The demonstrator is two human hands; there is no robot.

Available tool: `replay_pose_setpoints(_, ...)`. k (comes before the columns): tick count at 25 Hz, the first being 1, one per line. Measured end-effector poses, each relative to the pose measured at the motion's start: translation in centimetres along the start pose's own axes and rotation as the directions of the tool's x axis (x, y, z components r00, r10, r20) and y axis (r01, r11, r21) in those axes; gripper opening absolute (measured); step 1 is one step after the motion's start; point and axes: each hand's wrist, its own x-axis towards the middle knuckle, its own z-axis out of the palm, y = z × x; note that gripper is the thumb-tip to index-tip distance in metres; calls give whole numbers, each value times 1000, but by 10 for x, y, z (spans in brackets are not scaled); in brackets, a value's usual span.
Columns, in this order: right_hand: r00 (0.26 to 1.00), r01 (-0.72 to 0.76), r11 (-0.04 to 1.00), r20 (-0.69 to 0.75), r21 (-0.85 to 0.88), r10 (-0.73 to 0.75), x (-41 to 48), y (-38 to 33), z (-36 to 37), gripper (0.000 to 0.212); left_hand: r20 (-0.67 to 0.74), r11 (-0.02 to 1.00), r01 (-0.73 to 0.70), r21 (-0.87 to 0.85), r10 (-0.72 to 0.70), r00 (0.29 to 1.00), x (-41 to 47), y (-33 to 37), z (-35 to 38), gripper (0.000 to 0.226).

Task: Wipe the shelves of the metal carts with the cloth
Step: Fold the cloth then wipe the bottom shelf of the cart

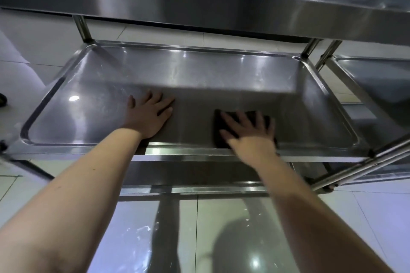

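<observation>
the cart's middle shelf [93, 104] is a shiny steel tray with a raised rim, under the edge of the top shelf [199, 0]. the left hand [148, 115] lies flat on it, fingers straight and spread, holding nothing. to its right the right hand [248, 133] presses down with spread fingers on a dark cloth [218, 137], which lies flat on the shelf near its front rim. further right, a second cart's shelf [375, 77] stands just beside. pale floor tiles [137, 239] show below.
</observation>
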Motion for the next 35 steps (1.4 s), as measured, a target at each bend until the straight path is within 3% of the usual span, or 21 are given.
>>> replay_pose_setpoints(3,960,-280,959,-4,-47,281,-14,101,-7,58,9,1000,8,-1,-8,1000,1,3,1,52)
replay_pose_setpoints(4,925,-378,925,30,-23,379,-17,114,-10,59,13,1000,12,0,-12,1000,1,4,1,51)
replay_pose_setpoints(6,895,-442,897,75,5,440,-10,89,-14,58,26,1000,17,-4,-17,1000,0,5,-1,51)
replay_pose_setpoints(9,960,-265,964,101,18,262,12,-34,-10,60,-47,981,22,-193,-31,998,-3,5,-13,48)
replay_pose_setpoints(11,984,-104,993,152,52,95,18,-126,-9,61,-98,858,57,-511,-124,987,-7,-4,-29,48)
replay_pose_setpoints(13,967,-8,994,255,107,-20,24,-172,-17,61,-113,734,88,-673,-220,969,-16,-16,-45,47)
replay_pose_setpoints(15,967,-13,976,251,218,-43,39,-157,-31,57,-149,813,94,-574,-217,965,-21,-12,-53,44)
replay_pose_setpoints(17,993,-92,951,95,296,66,51,-110,-36,49,-157,929,0,-369,-62,986,-22,20,-49,42)
replay_pose_setpoints(20,993,-79,960,107,269,51,53,-58,-27,47,-32,981,-108,-163,104,994,-28,87,-23,47)
replay_pose_setpoints(22,991,-17,979,131,204,-10,46,-55,-15,47,0,997,-47,-65,47,999,-38,103,-11,50)
replay_pose_setpoints(26,994,13,968,100,251,-39,47,-56,-3,50,-41,996,88,10,-87,995,-76,63,5,57)
replay_pose_setpoints(28,991,66,987,106,148,-82,45,-59,2,55,5,993,121,11,-121,993,-80,46,6,64)
replay_pose_setpoints(35,996,35,996,83,88,-42,50,-63,15,65,34,982,186,11,-186,982,56,42,-15,59)
